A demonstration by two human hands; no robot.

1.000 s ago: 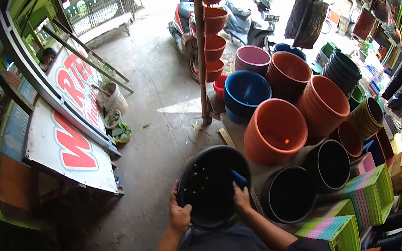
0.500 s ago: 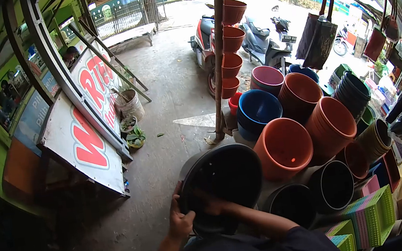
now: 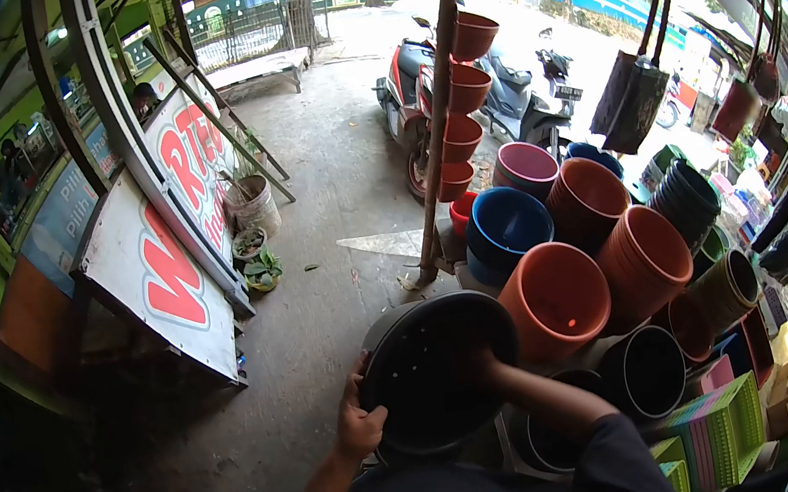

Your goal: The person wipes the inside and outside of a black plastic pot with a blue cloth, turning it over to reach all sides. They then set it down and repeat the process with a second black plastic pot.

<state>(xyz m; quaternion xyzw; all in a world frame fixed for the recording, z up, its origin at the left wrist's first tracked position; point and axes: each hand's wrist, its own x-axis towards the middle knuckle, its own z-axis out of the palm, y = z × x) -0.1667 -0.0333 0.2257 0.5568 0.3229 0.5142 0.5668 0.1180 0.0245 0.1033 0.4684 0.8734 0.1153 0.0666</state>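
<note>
Item: black pot (image 3: pixel 435 379), tilted mouth-up toward me, low centre of my view. My left hand (image 3: pixel 359 425) grips its rim at nine o'clock, fingers curled over the edge. My right hand (image 3: pixel 476 366) reaches inside at three o'clock; I cannot tell its grip. At two o'clock: stacked orange pots (image 3: pixel 558 297). At twelve: blue pot (image 3: pixel 507 224).

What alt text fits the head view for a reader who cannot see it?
A person's left hand grips the rim of a black plastic pot while the right hand reaches inside it. Stacked terracotta pots and blue pots lie alongside, and parked scooters stand beyond.
</note>
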